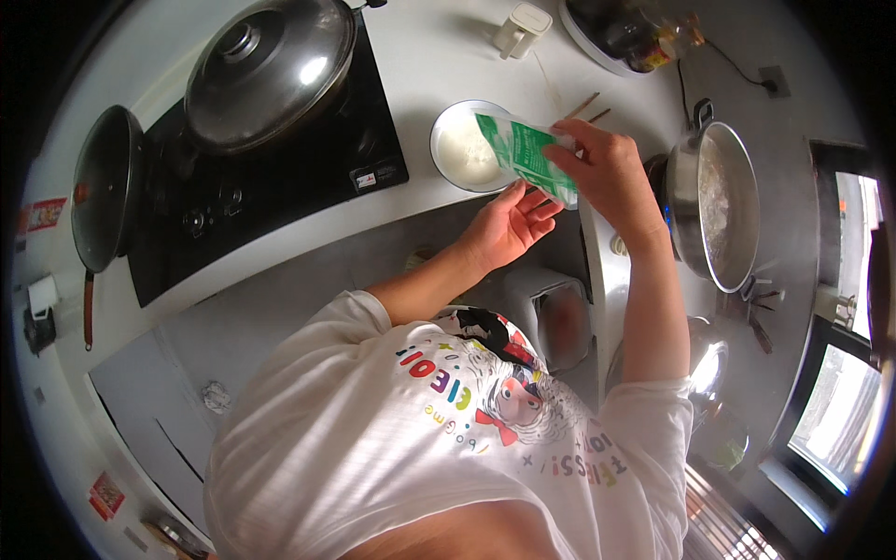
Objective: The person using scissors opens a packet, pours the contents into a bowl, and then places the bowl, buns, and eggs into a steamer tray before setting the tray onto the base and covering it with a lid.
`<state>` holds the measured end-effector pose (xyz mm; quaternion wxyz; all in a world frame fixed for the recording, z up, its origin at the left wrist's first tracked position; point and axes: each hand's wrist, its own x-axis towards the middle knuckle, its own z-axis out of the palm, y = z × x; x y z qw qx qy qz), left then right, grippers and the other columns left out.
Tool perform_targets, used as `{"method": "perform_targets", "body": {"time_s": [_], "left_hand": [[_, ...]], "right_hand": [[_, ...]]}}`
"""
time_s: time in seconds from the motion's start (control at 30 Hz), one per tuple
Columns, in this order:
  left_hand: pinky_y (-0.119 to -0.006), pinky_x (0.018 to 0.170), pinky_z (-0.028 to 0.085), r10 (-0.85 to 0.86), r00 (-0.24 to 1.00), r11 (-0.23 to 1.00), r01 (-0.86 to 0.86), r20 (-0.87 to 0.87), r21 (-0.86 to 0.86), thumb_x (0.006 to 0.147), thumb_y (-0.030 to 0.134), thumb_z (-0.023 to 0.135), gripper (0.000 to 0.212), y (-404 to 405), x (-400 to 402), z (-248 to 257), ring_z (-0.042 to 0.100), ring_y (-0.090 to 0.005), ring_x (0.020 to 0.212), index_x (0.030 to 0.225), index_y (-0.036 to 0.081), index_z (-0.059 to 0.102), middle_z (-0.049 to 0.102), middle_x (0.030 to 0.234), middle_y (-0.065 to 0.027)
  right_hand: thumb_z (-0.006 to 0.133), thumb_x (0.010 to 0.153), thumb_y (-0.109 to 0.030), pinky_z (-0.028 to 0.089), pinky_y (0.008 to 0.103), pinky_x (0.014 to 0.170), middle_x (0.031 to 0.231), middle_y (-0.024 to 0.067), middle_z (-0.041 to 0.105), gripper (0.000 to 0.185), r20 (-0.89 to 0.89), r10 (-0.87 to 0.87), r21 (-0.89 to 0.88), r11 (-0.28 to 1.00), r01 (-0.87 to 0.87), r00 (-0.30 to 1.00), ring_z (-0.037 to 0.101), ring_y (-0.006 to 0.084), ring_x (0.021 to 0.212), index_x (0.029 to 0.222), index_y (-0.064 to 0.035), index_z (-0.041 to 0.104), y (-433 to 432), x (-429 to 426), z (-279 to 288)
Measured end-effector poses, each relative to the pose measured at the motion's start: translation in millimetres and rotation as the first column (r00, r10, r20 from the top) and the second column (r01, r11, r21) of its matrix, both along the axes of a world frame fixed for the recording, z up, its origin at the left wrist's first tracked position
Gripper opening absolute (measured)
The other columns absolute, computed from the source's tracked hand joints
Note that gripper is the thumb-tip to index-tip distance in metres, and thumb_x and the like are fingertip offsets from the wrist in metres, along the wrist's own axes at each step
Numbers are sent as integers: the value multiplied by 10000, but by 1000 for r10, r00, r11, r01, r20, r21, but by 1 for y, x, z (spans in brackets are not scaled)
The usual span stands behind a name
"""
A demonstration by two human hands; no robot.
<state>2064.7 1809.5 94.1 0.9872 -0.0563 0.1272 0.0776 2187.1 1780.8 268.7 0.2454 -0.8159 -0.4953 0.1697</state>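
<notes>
My right hand (602, 168) grips a green-and-white plastic packet (525, 150) by its right end. The packet lies slantwise over the right side of a white bowl (439, 155) with a thin dark rim. Something white is in the bowl; whether it is powder or liquid I cannot tell. Below the packet's lower edge is my left hand (505, 227), palm up, its fingers apart and holding nothing. Its thumb comes close to the packet and the bowl's rim; contact is unclear. Two thin sticks, apparently chopsticks (582, 106), show behind my right hand, partly hidden by it.
On the left, a lidded wok (273, 77) sits on a black cooktop (280, 196), beside a frying pan (105, 189). A steel pot (682, 196) with bubbling liquid is at right. A white handled container (525, 28) stands behind the bowl. Below is a grey stool (535, 283).
</notes>
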Motion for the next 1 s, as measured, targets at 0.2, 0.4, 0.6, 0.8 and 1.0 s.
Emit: {"method": "perform_targets", "body": {"time_s": [0.2, 0.4, 0.6, 0.8, 1.0], "left_hand": [[-399, 819, 506, -83, 996, 995, 81, -31, -61, 978, 317, 519, 250, 9, 4, -10, 631, -265, 1050, 1132, 135, 593, 679, 1075, -50], [-426, 840, 525, -261, 963, 947, 270, -73, 172, 955, 314, 560, 261, 10, 1, -11, 615, -279, 1076, 1173, 172, 575, 612, 1213, -78], [-399, 845, 525, -697, 647, 479, 741, -309, 470, 954, 213, 555, 332, -29, 0, -50, 608, -253, 1073, 1251, 76, 499, 589, 1228, -110], [-317, 744, 525, -772, 338, 46, 875, -539, 482, 936, 139, 539, 287, -60, -5, -45, 610, -176, 897, 1208, 51, 524, 614, 1065, -85], [-266, 702, 534, -712, 350, -172, 754, -609, 634, 931, 141, 545, 263, -136, 34, -11, 613, -147, 867, 1172, 34, 554, 621, 1022, -84]], "right_hand": [[651, 834, -226, 503, 419, 608, 698, 126, 646, 143, 157, 21, 49, 998, -29, 987, 636, 340, 671, 911, -106, 637, -11, -3, -9], [670, 823, -103, 501, 313, 586, 745, 106, 654, 157, -117, -326, 196, 919, 344, 938, 638, 247, 628, 977, -72, 660, -85, -19, -18], [668, 842, -18, 482, 230, 598, 764, 47, 659, 161, -258, -807, 169, 504, 847, 531, 595, 77, 648, 1000, -53, 668, -239, -76, -90], [679, 815, -16, 514, 299, 663, 842, 121, 678, 239, -140, -951, 18, 276, 961, 276, 639, 219, 691, 1050, -60, 671, -333, -158, -185], [679, 802, -10, 535, 331, 660, 877, 127, 680, 170, 220, -921, 394, 386, 834, 323, 678, 261, 744, 965, -55, 658, -389, -116, -35]]}}
